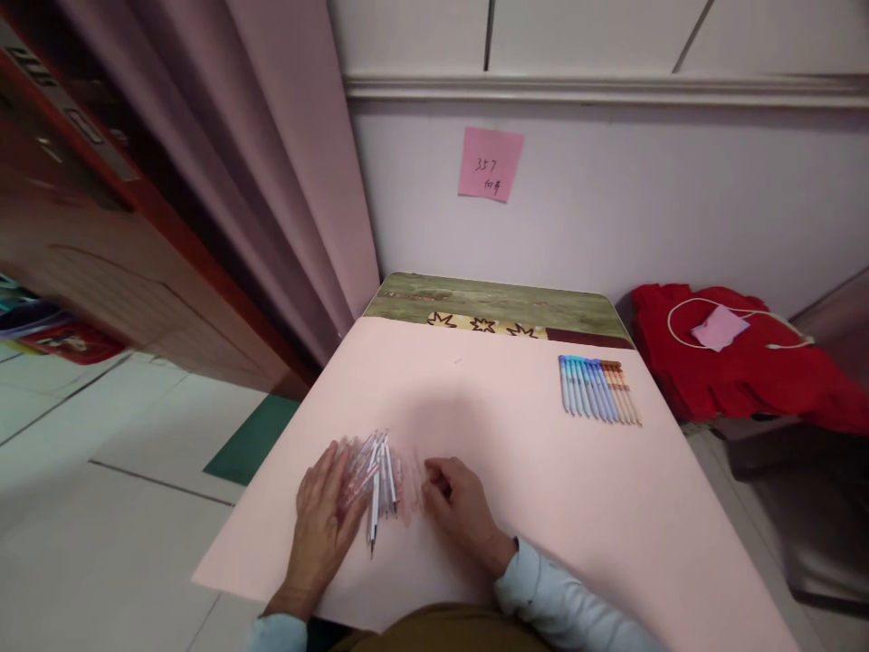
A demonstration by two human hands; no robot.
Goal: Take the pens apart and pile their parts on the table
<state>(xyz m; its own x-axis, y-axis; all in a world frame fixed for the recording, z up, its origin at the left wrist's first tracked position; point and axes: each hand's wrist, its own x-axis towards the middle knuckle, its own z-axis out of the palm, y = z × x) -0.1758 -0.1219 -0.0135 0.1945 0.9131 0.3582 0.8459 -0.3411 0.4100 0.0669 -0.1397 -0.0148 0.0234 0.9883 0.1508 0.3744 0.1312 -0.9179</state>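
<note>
1. Pile of thin sticks (376, 480), maybe pen refills: near left part of the pink tabletop (529, 489), between your 2 hands, white and clear ones crossing at angles.
2. Handling, judged by looks: light, stiff, smooth, apt to roll; the thinnest could bend or crack. Best pinched mid-shaft, off the dark tips.
3. Your left hand (320, 512): fingers stretched along the pile's left side, seemingly touching it, not closed around anything.
4. Your right hand (463, 514): curled narrow, just beside the pile's right side; blurred, can't tell if it pinches a stick.
5. Left table edge is near your left hand; sticks could roll off there.
6. More room rightward, up to the pen row (598, 391); red cloth (679, 371) lies past the right edge.
</note>
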